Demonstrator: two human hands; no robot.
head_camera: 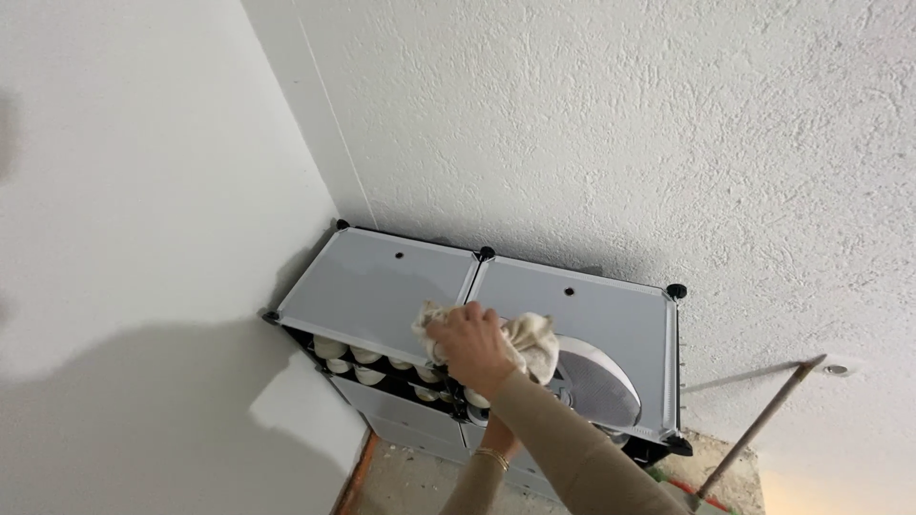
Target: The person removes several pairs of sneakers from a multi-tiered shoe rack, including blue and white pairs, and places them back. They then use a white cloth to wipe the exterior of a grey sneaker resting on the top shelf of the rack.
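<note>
1. The right hand (pixel 469 345) sits just below the middle of the frame, fingers curled tight around a bunched cream cloth (pixel 530 345).
2. The cloth is pressed onto the grey top of a shelf unit (pixel 382 286), at the front edge near the seam between its two top panels.
3. The left hand (pixel 498 434) is lower in the frame, mostly hidden behind the right forearm; I cannot tell whether it grips anything. A thin gold bracelet (pixel 493 458) circles its wrist.
4. A round white disc (pixel 596 386) lies on the right panel, just beside the cloth.
5. Below the top, pale shoes (pixel 367 365) sit in a row on an open shelf.
6. The unit stands in a corner of white walls (pixel 143 191), centre of the frame.
7. A thin metal pipe (pixel 763 420) slants along the wall at lower right.
</note>
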